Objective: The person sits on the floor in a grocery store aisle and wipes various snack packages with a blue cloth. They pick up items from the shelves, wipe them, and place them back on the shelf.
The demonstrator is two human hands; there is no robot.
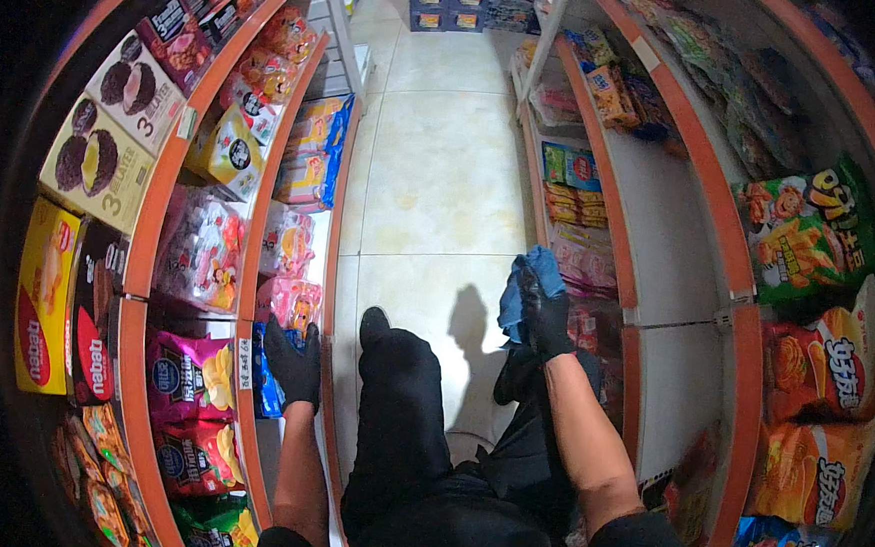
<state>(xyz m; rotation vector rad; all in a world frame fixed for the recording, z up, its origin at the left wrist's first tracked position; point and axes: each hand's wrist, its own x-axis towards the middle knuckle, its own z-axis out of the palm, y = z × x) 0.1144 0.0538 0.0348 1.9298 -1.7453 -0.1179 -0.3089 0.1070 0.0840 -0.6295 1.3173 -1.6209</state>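
My right hand point(551, 322), in a black glove, grips a bunched blue cloth point(535, 276) beside the right shelves, over the aisle. On the left, my black-gloved left hand point(294, 366) reaches into a lower shelf. Its fingers are spread against a pink clear-wrapped pack point(294, 302) and a blue packet point(270, 395). The hand covers part of both, so a grip cannot be made out. Just behind the pink pack stands another pink-and-clear snack pack point(288, 242).
Orange-edged shelves flank the tiled aisle point(443, 176). Chip bags point(194, 379) and boxed biscuits point(98, 166) fill the left; a green snack bag point(812, 236) and orange bags point(809, 469) sit on the right. Stacked dark cartons point(448, 3) stand at the far end. My knee point(400, 391) is near the left shelf.
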